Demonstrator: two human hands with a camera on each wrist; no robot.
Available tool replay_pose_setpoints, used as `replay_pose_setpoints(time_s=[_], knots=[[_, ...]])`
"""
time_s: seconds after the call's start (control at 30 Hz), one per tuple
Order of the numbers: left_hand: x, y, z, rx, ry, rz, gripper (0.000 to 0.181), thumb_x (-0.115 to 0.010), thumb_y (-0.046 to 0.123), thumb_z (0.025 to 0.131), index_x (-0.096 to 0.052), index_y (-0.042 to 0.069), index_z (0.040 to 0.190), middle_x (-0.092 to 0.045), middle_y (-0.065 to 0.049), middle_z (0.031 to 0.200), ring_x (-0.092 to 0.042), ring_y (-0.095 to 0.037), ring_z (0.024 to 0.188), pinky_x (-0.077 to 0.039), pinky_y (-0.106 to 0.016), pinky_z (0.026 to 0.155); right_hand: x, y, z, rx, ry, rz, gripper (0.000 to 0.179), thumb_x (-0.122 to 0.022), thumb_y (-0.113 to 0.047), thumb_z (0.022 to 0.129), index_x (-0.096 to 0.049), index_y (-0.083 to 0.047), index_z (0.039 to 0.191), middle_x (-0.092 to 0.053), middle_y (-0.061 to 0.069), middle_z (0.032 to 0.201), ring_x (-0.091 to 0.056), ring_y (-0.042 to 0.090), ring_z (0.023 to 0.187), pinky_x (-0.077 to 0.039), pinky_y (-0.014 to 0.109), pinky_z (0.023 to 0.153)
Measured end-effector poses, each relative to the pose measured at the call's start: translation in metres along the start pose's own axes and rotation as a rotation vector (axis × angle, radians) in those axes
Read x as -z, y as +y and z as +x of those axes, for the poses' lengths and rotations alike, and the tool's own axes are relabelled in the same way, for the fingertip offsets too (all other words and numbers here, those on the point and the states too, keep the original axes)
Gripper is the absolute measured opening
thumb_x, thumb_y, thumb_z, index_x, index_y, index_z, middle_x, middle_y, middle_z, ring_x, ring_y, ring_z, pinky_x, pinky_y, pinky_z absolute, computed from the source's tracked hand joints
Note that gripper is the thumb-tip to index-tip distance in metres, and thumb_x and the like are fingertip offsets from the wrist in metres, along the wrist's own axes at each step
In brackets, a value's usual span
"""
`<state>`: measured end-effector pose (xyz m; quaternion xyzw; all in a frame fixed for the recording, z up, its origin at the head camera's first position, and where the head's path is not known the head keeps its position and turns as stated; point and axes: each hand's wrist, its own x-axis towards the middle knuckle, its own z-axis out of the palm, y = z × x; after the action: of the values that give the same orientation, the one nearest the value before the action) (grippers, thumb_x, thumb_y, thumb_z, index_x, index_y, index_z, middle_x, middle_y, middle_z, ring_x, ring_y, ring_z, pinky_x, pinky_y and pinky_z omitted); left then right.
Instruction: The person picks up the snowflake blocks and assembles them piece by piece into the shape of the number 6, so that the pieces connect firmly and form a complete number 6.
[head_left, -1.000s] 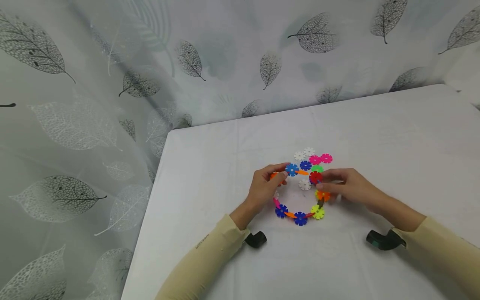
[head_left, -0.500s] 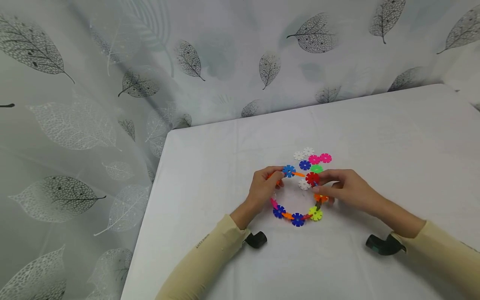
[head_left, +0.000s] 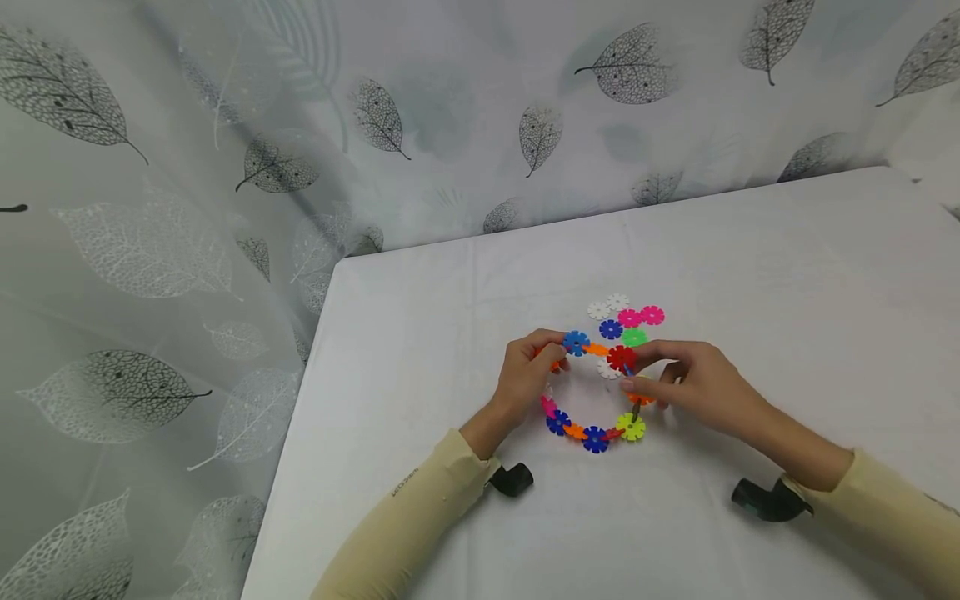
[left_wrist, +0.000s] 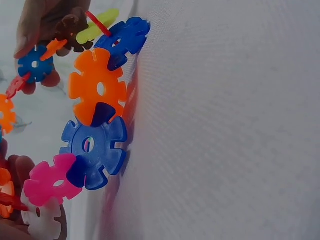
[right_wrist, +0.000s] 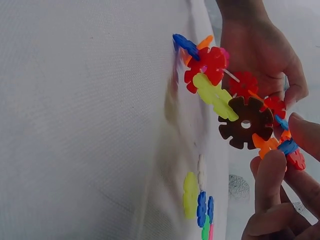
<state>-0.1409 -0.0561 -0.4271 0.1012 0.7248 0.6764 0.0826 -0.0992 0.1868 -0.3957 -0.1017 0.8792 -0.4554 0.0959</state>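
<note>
A ring of interlocking plastic snowflake discs is raised between my hands, its discs slotted edge to edge. My left hand holds the ring's left side near an orange disc and a light blue disc. On the other side my right hand pinches a blue disc beside a red disc. A brown disc and a yellow-green disc follow in the chain below the right fingers. Fingers hide some of the joints.
Behind the ring, several loose discs lie on the white-covered table: white discs, pink discs, a dark blue disc and a green disc. A leaf-patterned curtain hangs beyond.
The ring has shifted slightly left, and the red disc's side has moved inward with the right fingers. Both hands keep hold of it. The loose discs have stayed put.
</note>
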Motion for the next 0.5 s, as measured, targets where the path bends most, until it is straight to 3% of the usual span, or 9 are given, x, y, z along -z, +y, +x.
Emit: replay_pose_setpoints(time_s=[0.23, 0.5], knots=[[0.0014, 0.0004, 0.0, -0.075, -0.037, 0.011, 0.026, -0.049, 0.002, 0.098, -0.071, -0.006, 0.111, -0.064, -0.029, 0.098, -0.062, -0.014, 0.083, -0.05, -0.029, 0.08, -0.0015, -0.0014, -0.0021, -0.012, 0.041, -0.043, 0.047, -0.085, -0.035, 0.083, -0.071, -0.007, 0.119, -0.071, 0.009, 0.108, -0.065, 0.015, 0.066, -0.051, 0.028, 0.055], [0.0012, 0.0014, -0.0004, -0.066, -0.051, 0.017, 0.025, -0.051, 0.003, 0.098, -0.072, -0.005, 0.11, -0.065, -0.028, 0.093, -0.06, -0.014, 0.082, -0.049, -0.024, 0.077, -0.0017, -0.0005, -0.0034, 0.0, 0.052, -0.035, 0.048, -0.085, -0.036, 0.084, -0.071, -0.005, 0.119, -0.071, 0.01, 0.108, -0.065, 0.014, 0.066, -0.052, 0.028, 0.056]])
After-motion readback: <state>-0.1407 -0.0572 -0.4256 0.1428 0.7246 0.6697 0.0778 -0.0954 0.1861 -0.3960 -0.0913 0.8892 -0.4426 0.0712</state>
